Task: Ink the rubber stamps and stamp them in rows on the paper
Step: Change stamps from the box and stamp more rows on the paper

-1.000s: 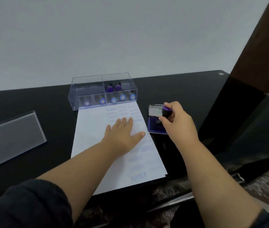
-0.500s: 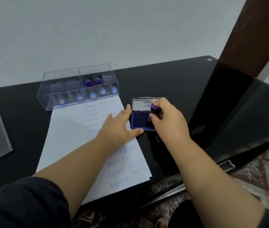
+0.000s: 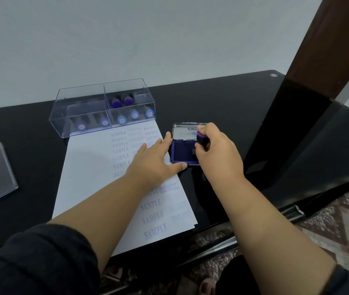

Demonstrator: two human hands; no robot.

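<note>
- Because the stamp [image 3: 201, 139] needs fresh ink, we grip its purple handle in our right hand [image 3: 216, 154], fingers curled round it, face down on the ink pad [image 3: 183, 153].
- Left of the ink pad lies the paper [image 3: 88, 167]; our left hand [image 3: 154, 162] lies flat on it, fingers straight and grasping nothing, probably to keep the sheet from shifting.
- Beyond the ink pad's left corner, at the paper's far edge, the clear box [image 3: 103, 107] keeps the spare stamps within reach.
- The pad sits just beside the printed rows, so the inked stamp travels little.

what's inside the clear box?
The clear box holds stamps: five blue-capped ends along its front wall, two purple stamps behind them. Labels are unreadable; reflections hide the left rear.
</note>
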